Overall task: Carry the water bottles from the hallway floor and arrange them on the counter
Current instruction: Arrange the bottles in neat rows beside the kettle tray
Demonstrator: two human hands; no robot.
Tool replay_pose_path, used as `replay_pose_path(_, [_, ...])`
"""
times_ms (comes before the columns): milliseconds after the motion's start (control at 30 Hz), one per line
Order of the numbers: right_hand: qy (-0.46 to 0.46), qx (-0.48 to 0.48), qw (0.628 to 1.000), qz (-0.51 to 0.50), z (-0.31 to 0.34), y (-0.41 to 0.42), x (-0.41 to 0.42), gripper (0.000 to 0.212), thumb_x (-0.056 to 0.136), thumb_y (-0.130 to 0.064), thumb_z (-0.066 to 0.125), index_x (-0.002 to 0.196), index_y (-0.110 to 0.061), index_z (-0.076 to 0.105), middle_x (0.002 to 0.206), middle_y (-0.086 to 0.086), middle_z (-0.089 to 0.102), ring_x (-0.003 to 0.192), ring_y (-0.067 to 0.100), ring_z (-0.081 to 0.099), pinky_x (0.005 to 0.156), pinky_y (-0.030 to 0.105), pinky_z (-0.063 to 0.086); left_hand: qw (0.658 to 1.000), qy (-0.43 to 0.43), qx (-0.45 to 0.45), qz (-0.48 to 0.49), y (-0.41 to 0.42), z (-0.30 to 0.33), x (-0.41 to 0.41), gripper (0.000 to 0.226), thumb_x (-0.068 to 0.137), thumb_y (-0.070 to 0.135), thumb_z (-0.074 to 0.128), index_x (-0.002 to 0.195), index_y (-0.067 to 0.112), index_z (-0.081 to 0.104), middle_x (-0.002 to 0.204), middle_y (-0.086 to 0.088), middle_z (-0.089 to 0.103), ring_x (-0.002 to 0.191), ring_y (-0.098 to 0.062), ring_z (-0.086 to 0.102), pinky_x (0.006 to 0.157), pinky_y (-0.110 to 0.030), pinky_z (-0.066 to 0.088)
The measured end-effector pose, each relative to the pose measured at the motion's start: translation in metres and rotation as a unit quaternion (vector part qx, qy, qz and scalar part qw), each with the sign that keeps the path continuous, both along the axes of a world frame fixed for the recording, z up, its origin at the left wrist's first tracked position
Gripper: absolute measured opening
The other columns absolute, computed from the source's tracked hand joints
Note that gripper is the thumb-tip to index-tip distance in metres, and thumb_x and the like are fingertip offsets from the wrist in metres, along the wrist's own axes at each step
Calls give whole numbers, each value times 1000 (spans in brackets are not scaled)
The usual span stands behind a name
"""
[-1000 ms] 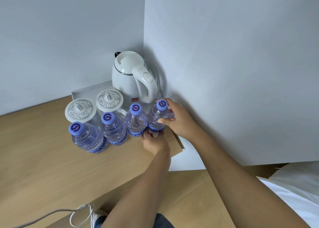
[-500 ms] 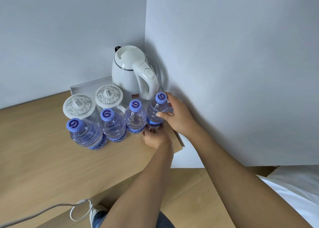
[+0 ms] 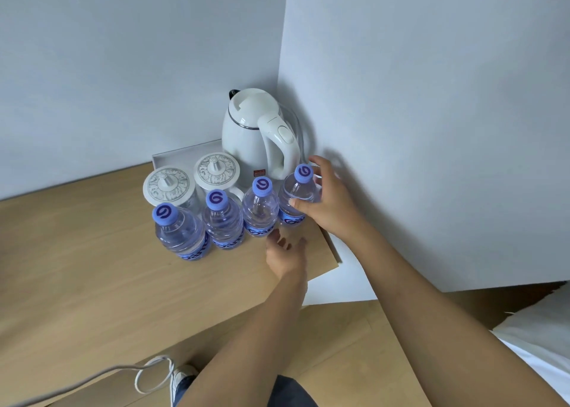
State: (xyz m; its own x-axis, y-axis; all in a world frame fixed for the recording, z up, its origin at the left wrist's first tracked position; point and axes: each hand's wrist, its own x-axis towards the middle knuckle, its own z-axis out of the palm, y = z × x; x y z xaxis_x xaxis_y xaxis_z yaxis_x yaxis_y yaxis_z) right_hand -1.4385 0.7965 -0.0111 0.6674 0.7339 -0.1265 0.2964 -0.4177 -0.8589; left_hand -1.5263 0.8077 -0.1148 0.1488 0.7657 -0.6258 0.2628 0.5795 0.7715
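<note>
The right hand (image 3: 327, 204) is curling around the rightmost clear plastic water bottle with a purple cap (image 3: 297, 198), its thumb pressing on the bottle's front and its fingers reaching round the far side near the cap. The left hand (image 3: 285, 254) is hovering just in front of and below that bottle, fingers loosely spread and holding nothing; whether its fingertips are touching the bottle's base cannot be told. That bottle is standing upright at the right end of a row on the light wooden desk (image 3: 77, 268), near the desk's right edge. Three more clear purple-capped water bottles are standing in the same row to its left: the second bottle (image 3: 259, 209), the third bottle (image 3: 222, 221) and the leftmost bottle (image 3: 180, 235), each just beside the next. Behind the row, a white electric kettle (image 3: 256, 132) and two white lidded cups with patterned lids (image 3: 191, 180) are sitting on a white tray (image 3: 172, 156) in the corner of the pale grey walls. A grey cable (image 3: 123, 372) is looping near the bottom of the view.
</note>
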Motion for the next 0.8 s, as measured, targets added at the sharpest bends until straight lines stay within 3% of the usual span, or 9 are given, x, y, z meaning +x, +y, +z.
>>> replay_pose_path(133, [-82,43,996,-9,27,16,-17,70,81,-15,75,141,-24,40,140,-9,49,119,9,47,93,8,33,995,-8,40,-87,8,3,-40,55,78,6,75,128,12,54,118,0,58,99,-11,56,75,-19,43])
replay_pose_path(200, [-125,70,990,5,41,32,-32,65,83,-12,73,140,-17,43,142,-4,49,113,16,49,95,14,36,991,-6,62,-116,16,8,-59,51,78,5,74,125,12,55,121,1,58,102,-11,56,75,-19,44])
replay_pose_path(267, [-135,95,986,37,54,53,-55,63,84,-10,73,140,-12,44,142,0,50,125,19,47,104,23,35,988,-9,71,-134,26,16,-81,48,77,4,75,121,12,57,119,3,59,102,-11,58,71,-17,45])
replay_pose_path(367, [-103,103,985,90,63,83,-88,61,86,-11,70,140,-16,43,141,-1,49,132,15,42,104,22,32,987,-6,76,-138,44,28,-113,41,76,4,76,110,16,58,115,4,60,98,-11,59,71,-20,45])
replay_pose_path(467, [-81,105,980,147,65,116,-131,60,85,-11,69,139,-19,44,139,-2,49,131,13,43,98,15,28,992,-3,73,-99,68,41,-158,38,77,4,75,107,18,56,112,6,57,101,-11,56,76,-25,45])
replay_pose_path(600, [-43,103,971,209,59,154,-190,59,86,-15,71,139,-19,45,141,-4,49,132,9,42,104,21,31,996,12,84,-30,101,55,-220,40,78,3,75,114,10,59,118,1,56,104,-14,54,73,-22,43])
replay_pose_path(800, [-44,94,946,308,43,203,-287,59,84,-17,74,137,-16,47,140,0,52,131,11,45,98,13,26,991,44,102,70,138,69,-318,43,80,-1,73,120,1,57,127,-9,56,105,-17,52,80,-23,40])
